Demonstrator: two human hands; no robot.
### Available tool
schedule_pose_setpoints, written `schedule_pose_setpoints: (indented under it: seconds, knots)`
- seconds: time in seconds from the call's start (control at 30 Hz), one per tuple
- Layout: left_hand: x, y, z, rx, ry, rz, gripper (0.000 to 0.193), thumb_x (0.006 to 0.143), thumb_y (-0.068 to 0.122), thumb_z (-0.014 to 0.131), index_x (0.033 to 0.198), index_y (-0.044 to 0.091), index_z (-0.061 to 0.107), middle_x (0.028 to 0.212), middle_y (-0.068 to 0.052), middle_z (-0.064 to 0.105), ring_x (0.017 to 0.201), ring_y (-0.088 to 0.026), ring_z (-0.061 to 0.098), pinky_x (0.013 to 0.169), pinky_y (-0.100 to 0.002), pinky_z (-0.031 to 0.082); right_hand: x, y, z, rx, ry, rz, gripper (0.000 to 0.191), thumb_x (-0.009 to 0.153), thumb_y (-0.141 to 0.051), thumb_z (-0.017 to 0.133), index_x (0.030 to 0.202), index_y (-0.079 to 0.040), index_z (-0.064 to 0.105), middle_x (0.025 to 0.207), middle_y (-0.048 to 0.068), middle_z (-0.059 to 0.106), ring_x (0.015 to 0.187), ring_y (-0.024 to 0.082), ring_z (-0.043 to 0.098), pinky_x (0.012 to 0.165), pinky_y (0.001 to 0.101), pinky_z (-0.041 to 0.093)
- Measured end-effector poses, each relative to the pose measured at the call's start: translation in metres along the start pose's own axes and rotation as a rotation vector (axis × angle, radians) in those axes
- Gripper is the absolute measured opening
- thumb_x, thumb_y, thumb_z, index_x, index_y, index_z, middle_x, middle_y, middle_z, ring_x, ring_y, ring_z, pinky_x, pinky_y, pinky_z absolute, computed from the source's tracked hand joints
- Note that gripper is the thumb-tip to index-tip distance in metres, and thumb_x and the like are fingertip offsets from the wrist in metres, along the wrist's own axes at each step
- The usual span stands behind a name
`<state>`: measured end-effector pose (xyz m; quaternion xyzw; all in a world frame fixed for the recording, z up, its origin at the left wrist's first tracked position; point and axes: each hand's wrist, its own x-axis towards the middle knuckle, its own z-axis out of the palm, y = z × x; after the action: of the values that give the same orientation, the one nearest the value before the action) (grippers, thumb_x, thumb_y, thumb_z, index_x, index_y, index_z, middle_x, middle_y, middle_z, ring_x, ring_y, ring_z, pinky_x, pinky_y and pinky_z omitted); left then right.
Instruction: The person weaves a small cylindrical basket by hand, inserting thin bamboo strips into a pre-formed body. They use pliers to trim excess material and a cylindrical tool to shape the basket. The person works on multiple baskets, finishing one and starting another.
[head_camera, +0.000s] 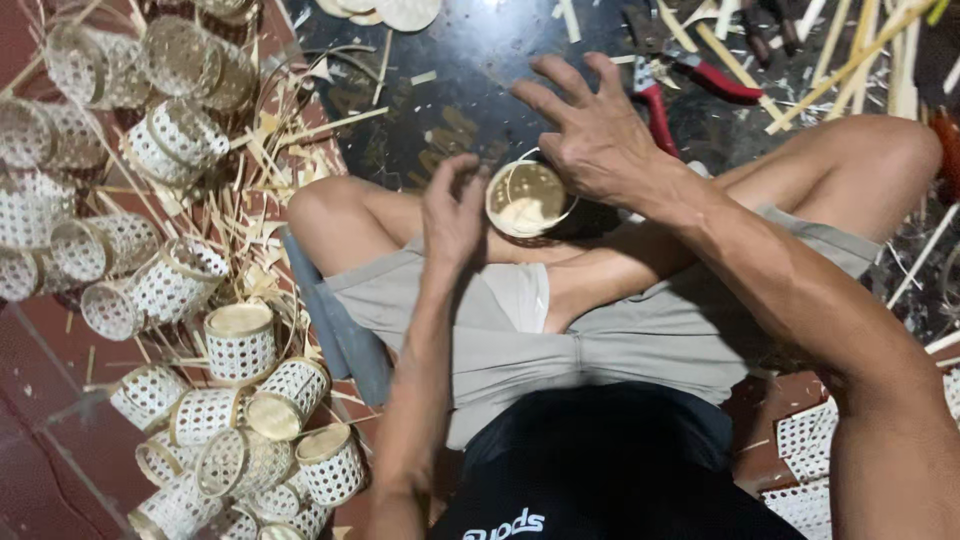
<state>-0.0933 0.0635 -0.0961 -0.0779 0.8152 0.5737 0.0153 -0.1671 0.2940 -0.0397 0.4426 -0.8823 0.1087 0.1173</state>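
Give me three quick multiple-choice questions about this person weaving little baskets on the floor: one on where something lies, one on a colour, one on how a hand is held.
1. Where is the heap of finished woven cups?
A. On the person's left side
B. On the person's lap
C. Behind the pliers

2. What colour are the handles of the pliers?
A. Blue
B. Red
C. Yellow

3. How is the right hand held?
A. Clenched in a fist
B. Flat on the floor
C. Fingers spread above the small round cup

Answers: 1 A, the cups pile up on the floor by the left knee. 2 B, the handles show red on the dark floor. 3 C, the fingers fan out over the cup's far rim, while the left hand sits beside it.
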Motion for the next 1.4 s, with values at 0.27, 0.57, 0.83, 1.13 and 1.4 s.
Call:
schedule_pose_setpoints:
  seconds: [0.27, 0.57, 0.83, 1.13, 1.4]
  knots:
    - [-0.041, 0.008, -0.004, 0.144, 0.035, 0.153, 0.025, 0.096, 0.002, 0.062, 0.121, 0.004, 0.063, 0.125, -0.017, 0.069, 0.109, -0.032, 0.072, 0.094, -0.037, 0.058, 0.015, -0.017, 0.013, -0.145, -0.021, -0.193, 0.013, 0.080, -0.024, 0.073, 0.080, -0.012, 0.077, 0.149, 0.008, 0.058, 0.146, 0.031, 0.043, 0.115, 0.0579, 0.028]
    - [-0.063, 0.040, -0.023, 0.445, 0.019, 0.670, 0.037, 0.076, 0.014, 0.080, 0.111, 0.006, 0.068, 0.128, -0.022, 0.058, 0.115, -0.041, 0.058, 0.096, -0.049, 0.047, 0.011, -0.006, 0.032, 0.338, -0.145, 0.001, 0.010, 0.078, -0.017, 0.077, 0.081, -0.008, 0.078, 0.148, 0.011, 0.057, 0.146, 0.037, 0.039, 0.108, 0.0639, 0.031]
    - [-0.050, 0.016, -0.014, 0.492, -0.062, 0.595, 0.020, 0.086, 0.016, 0.082, 0.101, 0.006, 0.073, 0.108, -0.006, 0.066, 0.103, -0.027, 0.061, 0.087, -0.042, 0.050, 0.023, -0.028, 0.061, -0.101, -0.475, -0.073, 0.016, 0.072, -0.028, 0.074, 0.078, -0.016, 0.082, 0.163, 0.008, 0.043, 0.155, 0.037, 0.024, 0.114, 0.0702, 0.020]
    - [-0.042, 0.018, 0.005, 0.585, -0.282, 0.368, 0.018, 0.091, 0.027, 0.073, 0.080, 0.013, 0.073, 0.081, -0.008, 0.068, 0.078, -0.036, 0.069, 0.064, -0.052, 0.051, 0.027, -0.044, 0.061, -0.209, -0.431, -0.106, 0.020, 0.077, -0.036, 0.069, 0.076, -0.021, 0.081, 0.165, 0.009, 0.040, 0.156, 0.042, 0.019, 0.112, 0.0762, 0.011]
    - [-0.036, 0.025, 0.008, 0.827, -0.370, 0.291, 0.042, 0.094, 0.045, 0.062, 0.084, 0.007, 0.077, 0.088, -0.015, 0.074, 0.072, -0.035, 0.073, 0.059, -0.051, 0.054, 0.026, -0.040, 0.060, -0.135, -0.356, -0.148, 0.024, 0.074, -0.037, 0.067, 0.080, -0.019, 0.081, 0.167, 0.009, 0.037, 0.157, 0.040, 0.017, 0.116, 0.0766, 0.010]
